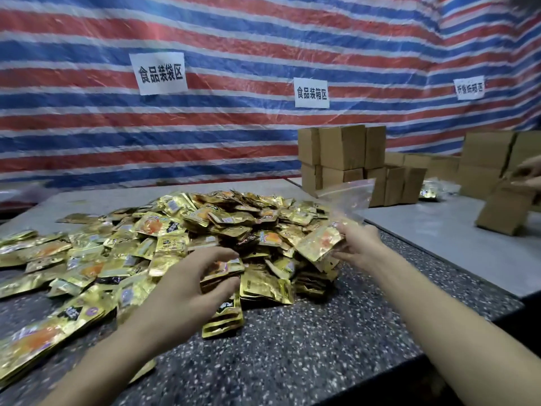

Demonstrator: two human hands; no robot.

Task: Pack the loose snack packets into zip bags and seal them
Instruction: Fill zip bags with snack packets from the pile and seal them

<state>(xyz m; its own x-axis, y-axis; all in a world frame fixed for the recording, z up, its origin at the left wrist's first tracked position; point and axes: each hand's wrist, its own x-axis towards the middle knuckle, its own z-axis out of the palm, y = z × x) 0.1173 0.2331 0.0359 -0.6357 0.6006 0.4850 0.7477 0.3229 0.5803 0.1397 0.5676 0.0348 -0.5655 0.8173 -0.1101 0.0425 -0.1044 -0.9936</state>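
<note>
The left hand's (187, 288) thumb and fingers were curled around a small stack (227, 269) of gold packets, clamped on it at the near edge of the pile (205, 221). The right hand's (361, 244) fingers were closed on a single gold packet (317, 244), held just above the pile's right side. A clear zip bag (349, 197) with a red strip along its top rose from behind that hand. It was blurred, so it only seemed to be held in the same grip, and whether its mouth was open could not be told.

The pile lay heaped on a dark speckled table (292, 341), with more packets spread flat to the left and toward the near-left corner. Both bare forearms reached in from the bottom edge.

A grey second table (439, 235) adjoined on the right. Brown boxes (342, 148) were stacked at its far end. At the right edge, another person's hand (528, 171) touched the top of a tilted box (505, 209). Behind everything hung a red, white and blue striped tarp (234, 39) with white paper signs (159, 73) stuck on it.
</note>
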